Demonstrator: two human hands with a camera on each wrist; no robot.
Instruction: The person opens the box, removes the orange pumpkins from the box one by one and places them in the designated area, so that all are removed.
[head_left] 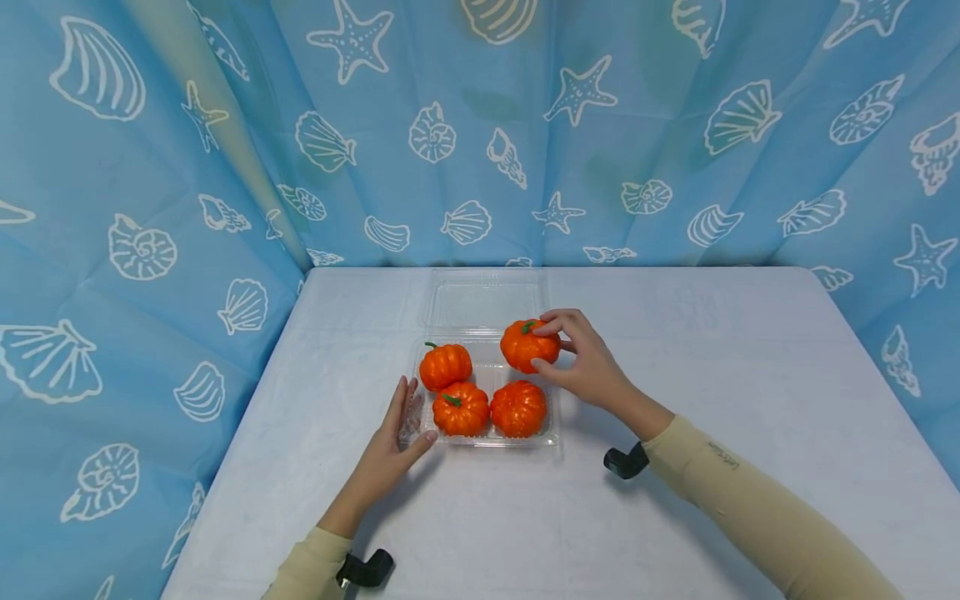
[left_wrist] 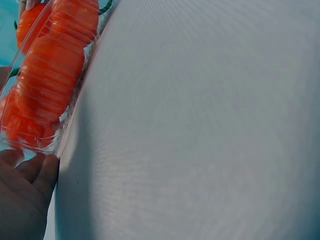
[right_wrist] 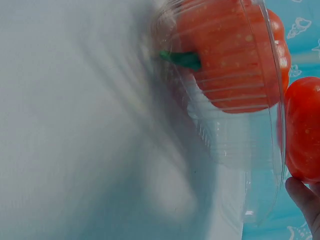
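Note:
A clear plastic clamshell box [head_left: 555, 433] lies on the table with its lid [head_left: 487, 304] folded back. Inside are three small orange pumpkins: one at the back left [head_left: 446, 367], one at the front left [head_left: 461, 409] and one at the front right [head_left: 518, 409]. My right hand [head_left: 588, 367] grips a fourth pumpkin [head_left: 525, 346] between thumb and fingers, over the box's back right corner. In the right wrist view this held pumpkin [right_wrist: 305, 130] is beside the box rim. My left hand [head_left: 390, 450] rests against the box's left side, fingers extended and thumb apart.
A white cloth covers the table [head_left: 735, 358]. Behind and to the left hangs a blue curtain [head_left: 450, 125] with white shells and starfish. A black camera mount sits at the left wrist [head_left: 365, 570] and another at the right wrist [head_left: 626, 461].

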